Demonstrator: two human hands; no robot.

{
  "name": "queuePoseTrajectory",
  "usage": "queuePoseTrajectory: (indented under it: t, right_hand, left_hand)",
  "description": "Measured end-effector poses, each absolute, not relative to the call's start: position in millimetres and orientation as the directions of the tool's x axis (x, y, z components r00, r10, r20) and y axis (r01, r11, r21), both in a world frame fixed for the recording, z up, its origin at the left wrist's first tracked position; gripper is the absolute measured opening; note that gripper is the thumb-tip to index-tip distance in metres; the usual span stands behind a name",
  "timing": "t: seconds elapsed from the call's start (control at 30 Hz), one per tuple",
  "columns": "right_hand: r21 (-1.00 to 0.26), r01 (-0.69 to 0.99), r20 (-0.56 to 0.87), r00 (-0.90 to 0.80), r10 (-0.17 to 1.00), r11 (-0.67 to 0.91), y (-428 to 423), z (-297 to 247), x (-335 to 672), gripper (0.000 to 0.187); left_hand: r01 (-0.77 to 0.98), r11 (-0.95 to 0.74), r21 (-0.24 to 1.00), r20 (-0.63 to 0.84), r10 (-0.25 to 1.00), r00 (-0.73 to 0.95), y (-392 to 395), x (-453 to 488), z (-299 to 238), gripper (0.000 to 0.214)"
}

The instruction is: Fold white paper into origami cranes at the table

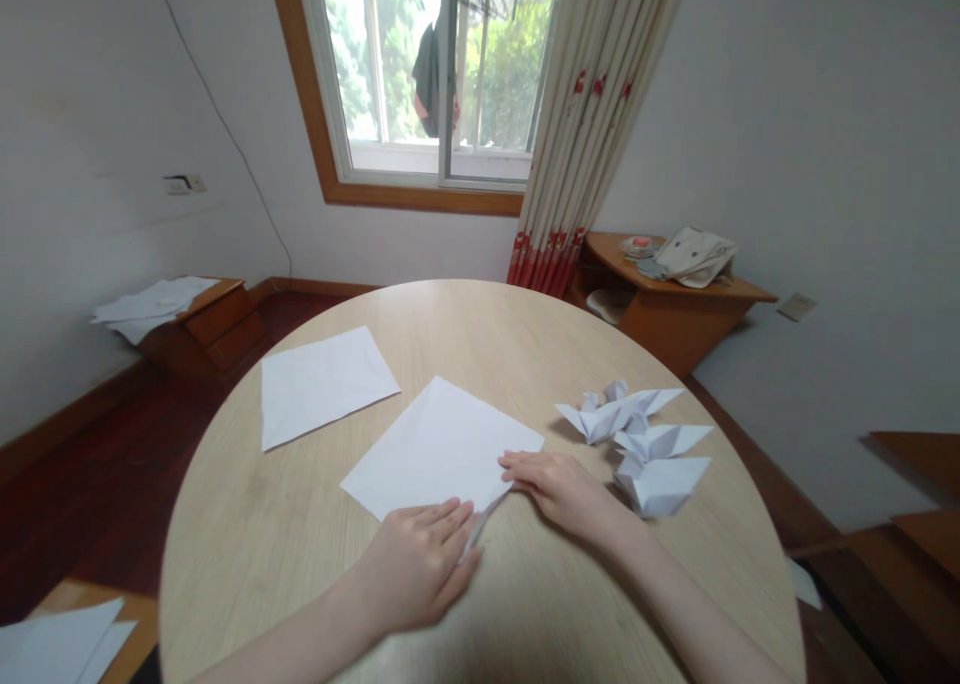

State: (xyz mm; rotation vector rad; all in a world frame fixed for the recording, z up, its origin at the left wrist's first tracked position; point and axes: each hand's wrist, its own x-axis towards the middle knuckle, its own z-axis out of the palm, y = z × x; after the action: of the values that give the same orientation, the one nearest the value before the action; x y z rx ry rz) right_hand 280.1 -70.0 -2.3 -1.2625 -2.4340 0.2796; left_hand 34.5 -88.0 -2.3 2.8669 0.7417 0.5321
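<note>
A square sheet of white paper [442,444] lies at the middle of the round table, turned with one corner toward me. My left hand [424,569] is at its near corner, fingers over the top and thumb below, gripping the paper. Along the right edge, my right hand [559,489] holds the sheet with its fingertips on top; its thumb is hidden. Between the two hands the near right edge is slightly lifted. Just right of my right hand stand several folded paper birds [652,444], grouped closely. Another white sheet [326,384] rests flat at the left.
The round wooden table [247,554] fills the foreground. Papers [157,302] cover a low cabinet at the left, and more sheets [60,644] lie at the lower left. A corner desk [720,304] with a cloth bag [697,254] stands beyond, beside the curtain [592,94].
</note>
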Motion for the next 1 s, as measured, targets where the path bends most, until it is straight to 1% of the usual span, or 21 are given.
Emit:
queuePoseTrajectory:
  t: [0.07,0.1,0.2,0.33,0.43,0.5,0.57,0.67,0.77,0.83,0.9,1.0]
  right_hand:
    - [-0.354,0.735,0.264,-0.514,0.816,0.578,-70.0,0.1,278.9,0.024]
    - [-0.362,0.731,0.273,-0.511,0.815,0.579,-69.8,1.4,277.9,0.022]
    - [-0.397,0.736,0.269,-0.477,0.836,0.548,-68.5,4.9,274.8,0.015]
    - [-0.44,0.732,0.25,-0.456,0.854,0.52,-66.7,6.2,272.1,0.017]
    - [-0.476,0.707,0.246,-0.464,0.851,0.523,-66.7,4.4,270.5,0.019]
    - [-0.492,0.708,0.223,-0.459,0.86,0.506,-67.4,3.1,268.8,0.021]
    - [-0.5,0.718,0.183,-0.458,0.87,0.484,-68.8,2.8,266.4,0.022]
    - [-0.478,0.731,0.142,-0.484,0.864,0.488,-72.6,4.9,261.8,0.022]
    - [-0.407,0.747,0.139,-0.518,0.844,0.525,-77.8,8.0,256.5,0.021]
    - [-0.356,0.758,0.14,-0.534,0.834,0.546,-81.0,9.4,253.0,0.019]
    - [-0.328,0.762,0.137,-0.546,0.826,0.558,-83.3,9.9,250.1,0.017]
    - [-0.325,0.761,0.131,-0.552,0.823,0.562,-84.7,9.2,247.7,0.015]
  left_hand:
    - [0.462,-0.833,0.303,0.275,0.541,0.795,-90.2,35.4,5.8,0.042]
    - [0.481,-0.797,0.365,0.222,0.577,0.786,-90.9,36.0,10.1,0.041]
    - [0.564,-0.652,0.507,0.076,0.685,0.725,-91.5,37.5,20.0,0.04]
    - [0.585,-0.444,0.679,-0.066,0.757,0.65,-89.5,39.2,25.2,0.034]
    - [0.557,-0.301,0.774,-0.137,0.779,0.611,-87.1,39.4,26.9,0.029]
    - [0.5,-0.193,0.844,-0.196,0.757,0.623,-85.1,38.4,28.0,0.026]
    - [0.426,-0.092,0.9,-0.241,0.71,0.662,-82.5,36.2,29.7,0.024]
    - [0.374,0.024,0.927,-0.305,0.629,0.715,-76.9,31.5,33.8,0.026]
    - [0.399,0.159,0.903,-0.417,0.543,0.729,-70.2,29.0,37.6,0.017]
    - [0.415,0.235,0.879,-0.475,0.498,0.725,-66.3,30.5,38.0,0.021]
    - [0.44,0.247,0.863,-0.502,0.51,0.699,-63.4,34.8,36.6,0.031]
    - [0.511,0.144,0.847,-0.478,0.625,0.617,-60.8,45.0,34.6,0.044]
